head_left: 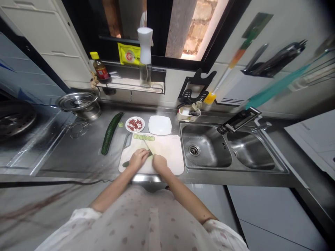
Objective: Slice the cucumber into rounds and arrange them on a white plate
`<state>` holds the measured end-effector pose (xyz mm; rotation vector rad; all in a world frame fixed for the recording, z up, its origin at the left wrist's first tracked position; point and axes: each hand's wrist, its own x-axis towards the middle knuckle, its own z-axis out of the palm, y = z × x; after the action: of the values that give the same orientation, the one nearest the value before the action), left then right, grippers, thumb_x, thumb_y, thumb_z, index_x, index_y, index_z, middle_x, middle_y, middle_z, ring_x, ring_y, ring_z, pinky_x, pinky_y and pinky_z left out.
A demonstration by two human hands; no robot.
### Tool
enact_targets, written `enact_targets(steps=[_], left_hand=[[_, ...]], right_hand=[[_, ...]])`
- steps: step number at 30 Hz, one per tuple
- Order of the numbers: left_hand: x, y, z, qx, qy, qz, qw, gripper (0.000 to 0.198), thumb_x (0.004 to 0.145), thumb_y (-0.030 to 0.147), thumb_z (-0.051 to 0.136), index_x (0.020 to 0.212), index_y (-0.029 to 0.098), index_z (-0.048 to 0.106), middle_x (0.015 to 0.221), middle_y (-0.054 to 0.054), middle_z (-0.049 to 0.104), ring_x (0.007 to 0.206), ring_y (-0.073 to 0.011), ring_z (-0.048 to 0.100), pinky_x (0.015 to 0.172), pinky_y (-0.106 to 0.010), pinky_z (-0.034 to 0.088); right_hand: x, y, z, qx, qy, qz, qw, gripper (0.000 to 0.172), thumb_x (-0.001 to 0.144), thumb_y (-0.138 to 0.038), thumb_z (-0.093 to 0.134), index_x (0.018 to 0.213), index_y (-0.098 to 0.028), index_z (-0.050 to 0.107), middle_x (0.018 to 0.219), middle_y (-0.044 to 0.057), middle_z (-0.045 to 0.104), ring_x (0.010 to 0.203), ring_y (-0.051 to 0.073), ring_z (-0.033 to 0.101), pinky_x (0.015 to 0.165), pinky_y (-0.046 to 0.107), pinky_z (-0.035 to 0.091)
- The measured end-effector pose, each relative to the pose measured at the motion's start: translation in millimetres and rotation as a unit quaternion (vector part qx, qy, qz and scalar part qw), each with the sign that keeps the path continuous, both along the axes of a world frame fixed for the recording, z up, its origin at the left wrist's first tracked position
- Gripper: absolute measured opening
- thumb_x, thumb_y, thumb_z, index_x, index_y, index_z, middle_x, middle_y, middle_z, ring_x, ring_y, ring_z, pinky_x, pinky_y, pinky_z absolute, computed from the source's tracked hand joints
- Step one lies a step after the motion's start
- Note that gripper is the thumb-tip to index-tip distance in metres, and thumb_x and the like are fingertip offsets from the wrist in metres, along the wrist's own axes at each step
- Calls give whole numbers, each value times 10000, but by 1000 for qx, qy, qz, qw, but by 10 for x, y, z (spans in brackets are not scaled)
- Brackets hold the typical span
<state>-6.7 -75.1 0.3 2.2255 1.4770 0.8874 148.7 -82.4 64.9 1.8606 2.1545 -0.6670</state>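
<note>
A white cutting board [172,157] lies on the steel counter in front of me. My left hand [139,158] is closed over a cucumber [126,163], pressing it to the board; its dark green end sticks out to the left. In my right hand [159,163] is a knife [146,143], its thin blade pointing away and leftward beside the cucumber's cut end. The handle is hidden in my fist. A row of pale cucumber slices [143,137] lies along the board's far edge.
Left of the board rests a whole cucumber [112,134], with a small end piece [120,124] nearby. Behind stand a plate of red bits [135,119] and a white dish [159,124]. A double sink [206,164] adjoins at right; a lidded pot [87,111] stands at left.
</note>
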Motion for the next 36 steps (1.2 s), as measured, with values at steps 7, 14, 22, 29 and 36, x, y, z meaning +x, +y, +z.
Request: enact_targets(steps=[7, 14, 22, 29, 36], left_hand=[[5, -11, 5, 0, 2, 0, 1000, 225, 921, 269, 510, 1018, 219, 707, 970, -52, 672, 916, -174, 593, 835, -305, 490], [12, 0, -36, 8, -5, 3, 1000, 219, 916, 259, 518, 1012, 216, 710, 965, -57, 673, 910, -175, 599, 825, -305, 494], [15, -2, -41, 7, -11, 5, 1000, 219, 915, 249, 516, 1024, 221, 704, 957, -52, 667, 908, -168, 594, 833, -304, 492], [12, -2, -35, 8, -8, -1, 1000, 224, 922, 253, 505, 1020, 216, 703, 962, -55, 666, 920, -173, 596, 844, -314, 493], [11, -12, -24, 9, -12, 0, 1000, 211, 914, 244, 522, 1018, 217, 703, 954, -54, 664, 915, -171, 597, 840, -310, 493]], right_hand=[[-7, -4, 28, -1, 2, 1, 1000, 310, 900, -108, 376, 1101, -119, 612, 1036, 136, 687, 988, 202, 646, 791, 260, 457], [153, -238, 20, -20, -24, -6, 999, 278, 897, -102, 382, 1061, -131, 605, 987, 152, 689, 958, 213, 659, 759, 277, 468], [79, -146, 14, -10, -23, -5, 1000, 301, 911, -90, 351, 1072, -137, 602, 985, 145, 690, 965, 206, 659, 760, 276, 465], [-38, 13, 36, 1, -3, -6, 1000, 320, 920, -100, 350, 1109, -112, 607, 1017, 156, 688, 990, 202, 650, 776, 268, 457], [23, -68, 34, -4, -6, -11, 1000, 310, 903, -89, 369, 1084, -140, 614, 1014, 138, 693, 975, 202, 656, 770, 274, 462]])
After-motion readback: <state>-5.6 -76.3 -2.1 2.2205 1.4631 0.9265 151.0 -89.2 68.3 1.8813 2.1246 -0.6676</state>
